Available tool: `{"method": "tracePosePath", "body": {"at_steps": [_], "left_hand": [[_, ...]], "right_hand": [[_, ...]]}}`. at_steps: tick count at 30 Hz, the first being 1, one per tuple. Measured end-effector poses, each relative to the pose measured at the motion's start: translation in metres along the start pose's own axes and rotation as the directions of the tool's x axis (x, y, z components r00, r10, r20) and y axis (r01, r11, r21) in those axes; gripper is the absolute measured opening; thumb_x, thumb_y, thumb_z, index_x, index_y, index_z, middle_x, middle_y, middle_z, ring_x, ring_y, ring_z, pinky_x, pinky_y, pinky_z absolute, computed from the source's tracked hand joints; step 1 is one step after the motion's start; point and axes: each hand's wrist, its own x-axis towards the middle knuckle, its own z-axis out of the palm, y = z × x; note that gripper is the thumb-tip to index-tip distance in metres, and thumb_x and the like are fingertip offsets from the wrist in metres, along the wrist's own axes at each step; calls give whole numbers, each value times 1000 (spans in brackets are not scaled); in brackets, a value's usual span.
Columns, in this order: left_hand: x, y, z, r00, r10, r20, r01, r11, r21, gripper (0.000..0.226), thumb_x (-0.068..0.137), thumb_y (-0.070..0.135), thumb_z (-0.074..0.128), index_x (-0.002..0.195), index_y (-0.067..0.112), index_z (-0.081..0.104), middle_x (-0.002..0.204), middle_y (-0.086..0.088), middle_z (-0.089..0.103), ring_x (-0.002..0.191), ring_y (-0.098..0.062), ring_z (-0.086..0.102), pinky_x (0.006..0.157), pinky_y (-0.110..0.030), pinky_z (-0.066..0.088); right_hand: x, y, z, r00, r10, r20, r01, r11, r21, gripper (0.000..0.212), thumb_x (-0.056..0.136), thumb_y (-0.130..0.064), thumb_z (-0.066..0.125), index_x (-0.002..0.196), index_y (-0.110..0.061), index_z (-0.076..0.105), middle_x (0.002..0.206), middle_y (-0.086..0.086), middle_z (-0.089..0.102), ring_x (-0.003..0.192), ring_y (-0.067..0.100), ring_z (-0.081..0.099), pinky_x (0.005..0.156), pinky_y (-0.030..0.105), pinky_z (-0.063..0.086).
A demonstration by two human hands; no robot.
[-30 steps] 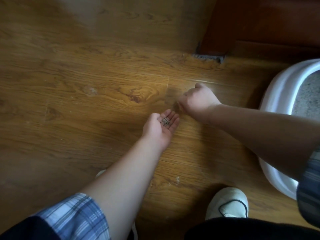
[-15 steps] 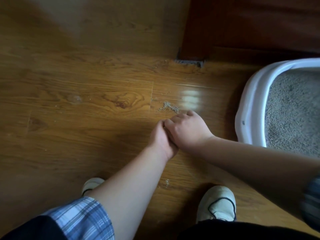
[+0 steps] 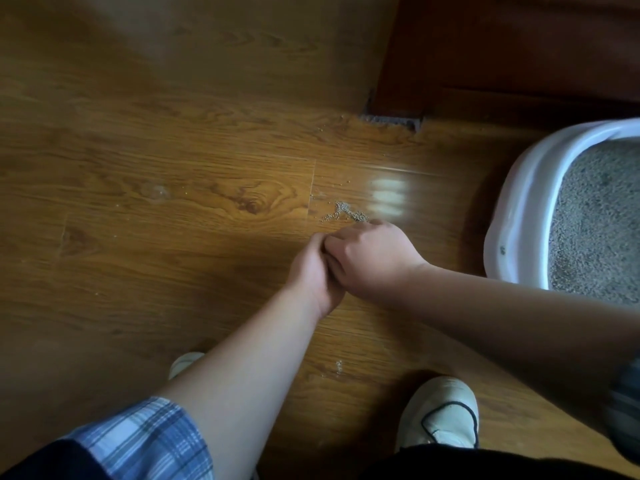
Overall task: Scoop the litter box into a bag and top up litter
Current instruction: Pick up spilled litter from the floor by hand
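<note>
Downward, from a head-worn camera: a glossy brown wood-plank floor (image 3: pixel 173 237) fills nearly the whole view. A dark reddish wooden panel (image 3: pixel 519 46) stands along the top right edge. At the right side sits a white litter box (image 3: pixel 512 209) with a rounded rim, cut off by the frame and filled with grey litter (image 3: pixel 595 220).

Two bare forearms reach in from the bottom and the right and meet at the middle of the floor, near the box but apart from it. The right hand (image 3: pixel 374 261) lies knuckles up with its fingers curled, pressed over the left hand (image 3: pixel 308 271), so the two hands are together. The left hand's fingers are hidden under the right, and I cannot tell whether either hand holds anything.

A pale right shoe (image 3: pixel 440 410) shows at the bottom, and the toe of a left shoe (image 3: pixel 185 362) peeks from behind the left forearm. A blue plaid sleeve (image 3: pixel 145 441) is at the lower left.

A small trail of spilled grains (image 3: pixel 341 212) lies on the floor just beyond the right hand's knuckles.
</note>
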Motion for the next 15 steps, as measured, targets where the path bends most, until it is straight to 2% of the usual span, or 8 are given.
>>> {"method": "tracePosePath", "body": {"at_steps": [2,5,7,9,10,11,13,15], "left_hand": [[2,3,-3,1000,12,4,-12,1000,20,30,92,23,45,97,8,71,102,-12,72,101,-22,66,101,-31,44],[3,4,-1,999,32,-34,-31,999,5,32,86,18,51,108,3,69,120,-18,67,114,-28,63,105,-35,43],[4,3,-1,995,49,-87,-47,999,20,25,88,15,52,103,2,68,106,-16,70,99,-25,68,87,-32,52],[5,3,-1,992,30,-119,-28,999,17,19,93,14,47,84,8,63,77,-8,69,68,-17,68,58,-21,54],[7,5,-1,991,21,-135,-22,1000,-7,22,95,14,43,81,10,60,72,-7,66,61,-16,65,51,-19,51],[8,7,-1,988,21,-150,-27,999,-38,26,97,16,40,81,10,59,72,-8,64,61,-17,64,49,-19,52],[9,13,0,985,49,-166,-66,993,-95,33,101,19,34,81,8,58,71,-10,64,63,-20,63,52,-24,55],[9,21,-3,981,84,-176,-101,990,-95,34,99,16,34,79,6,58,67,-11,63,61,-21,62,52,-26,57]], "right_hand": [[-2,-3,3,999,-14,46,14,1000,0,18,89,-27,49,91,-20,65,91,1,69,79,29,66,66,36,51],[-5,-1,8,994,-2,109,1,1000,4,15,84,-20,60,98,-19,66,96,2,70,81,28,67,66,35,51],[-4,1,8,994,14,106,-16,1000,16,9,90,-25,60,95,-21,65,91,-1,70,78,28,68,60,32,44],[-4,4,5,995,18,96,-22,999,44,22,95,-36,47,95,-22,63,90,-2,69,79,28,67,58,32,43],[-5,5,2,995,32,91,-40,995,89,29,96,-41,40,94,-22,62,90,-1,68,80,28,66,59,32,45],[-5,6,-3,994,76,75,-87,984,155,32,95,-44,36,93,-23,60,89,0,68,80,29,66,59,33,46],[-7,14,-7,962,258,91,-273,924,266,25,97,-42,37,87,-24,52,87,2,66,78,31,63,57,33,42],[-4,27,-7,867,457,199,-498,810,309,22,97,-34,41,80,-20,44,83,3,64,77,32,60,60,31,37]]}}
